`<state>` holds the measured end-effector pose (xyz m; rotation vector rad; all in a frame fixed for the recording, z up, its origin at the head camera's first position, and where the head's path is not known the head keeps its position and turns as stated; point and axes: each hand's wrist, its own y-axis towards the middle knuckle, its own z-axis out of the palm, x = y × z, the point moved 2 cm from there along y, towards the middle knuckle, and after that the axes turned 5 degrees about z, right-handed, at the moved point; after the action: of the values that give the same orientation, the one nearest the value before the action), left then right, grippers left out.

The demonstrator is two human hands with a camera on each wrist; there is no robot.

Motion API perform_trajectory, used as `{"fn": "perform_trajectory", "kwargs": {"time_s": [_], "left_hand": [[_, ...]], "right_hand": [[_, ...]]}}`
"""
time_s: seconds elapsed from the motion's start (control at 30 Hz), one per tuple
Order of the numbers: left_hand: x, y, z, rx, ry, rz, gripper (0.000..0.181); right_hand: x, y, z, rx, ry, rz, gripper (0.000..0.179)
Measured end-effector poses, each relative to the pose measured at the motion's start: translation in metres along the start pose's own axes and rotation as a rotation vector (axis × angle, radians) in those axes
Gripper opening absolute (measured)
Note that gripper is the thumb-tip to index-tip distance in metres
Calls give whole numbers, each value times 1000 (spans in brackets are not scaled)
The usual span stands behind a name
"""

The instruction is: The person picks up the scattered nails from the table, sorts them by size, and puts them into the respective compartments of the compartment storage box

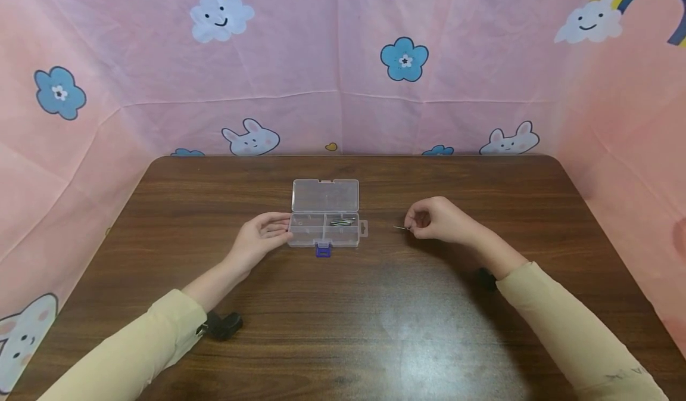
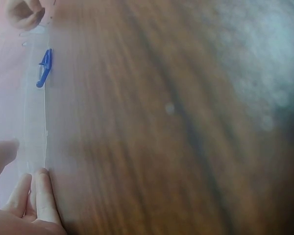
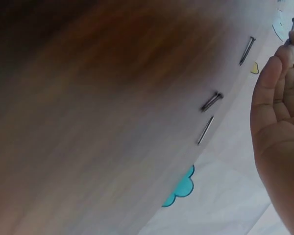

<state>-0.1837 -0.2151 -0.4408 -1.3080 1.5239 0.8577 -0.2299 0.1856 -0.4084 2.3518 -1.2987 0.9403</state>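
Note:
A clear plastic compartment box (image 1: 305, 238) lies with its lid (image 1: 325, 196) raised at the back and its blue latch (image 1: 323, 251) at the front. Several thin metal nails (image 1: 342, 222) are in its right-hand compartments. My left hand (image 1: 257, 239) touches the box's left end, fingers mostly straight; the left wrist view shows its fingertips (image 2: 44, 188) at that end. To the right of the box, my right hand (image 1: 439, 221) pinches a single nail (image 1: 399, 227) between thumb and fingertips. That nail's head shows in the right wrist view, above the fingers.
Several more nails (image 3: 206, 130) lie on the wooden table (image 1: 343, 305) in the right wrist view; I cannot make them out in the head view. Patterned pink cloth (image 1: 343, 61) stands behind the table and along both sides. The box's hanging tab (image 1: 364, 229) juts out rightward.

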Motion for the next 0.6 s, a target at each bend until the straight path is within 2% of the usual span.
{"fn": "perform_trajectory", "kwargs": {"time_s": [0.6], "left_hand": [[1,1,0,-1,-5,-2,52]], "right_hand": [[30,47,13,13,31,-48,11]]}}
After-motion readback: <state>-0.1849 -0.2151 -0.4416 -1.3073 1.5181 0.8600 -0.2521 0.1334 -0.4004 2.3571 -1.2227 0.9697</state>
